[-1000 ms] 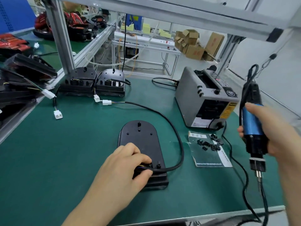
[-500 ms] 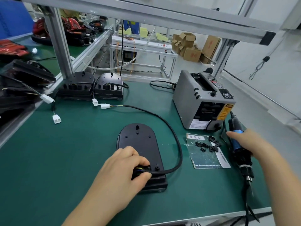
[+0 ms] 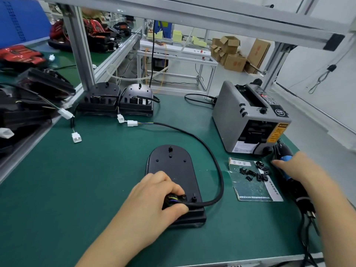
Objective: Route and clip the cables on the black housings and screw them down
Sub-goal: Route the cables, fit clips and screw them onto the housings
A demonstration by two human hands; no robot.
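Observation:
A black oval housing [image 3: 171, 168] lies flat on the green mat in the middle. My left hand [image 3: 154, 197] grips its near end, fingers and thumb curled round the cable root with coloured wires. The black cable [image 3: 215, 160] loops right and back to a white connector [image 3: 132, 123]. My right hand [image 3: 300, 170] rests over the blue-and-black electric screwdriver [image 3: 289, 170], which lies on the mat at the right with its tip toward me. Several small black clips [image 3: 254, 173] sit on a paper card [image 3: 254, 187] between housing and screwdriver.
A grey tape dispenser [image 3: 250, 120] stands behind the card. Two more black housings [image 3: 115, 101] with dangling white connectors stand at the back by an aluminium post [image 3: 81, 54]. Stacked black parts [image 3: 28, 101] fill the left shelf. The table's front edge is close below my arms.
My right hand has lowered the screwdriver from upright in the air down onto the mat beside the tape dispenser. My left hand has kept its grip on the housing's cable end.

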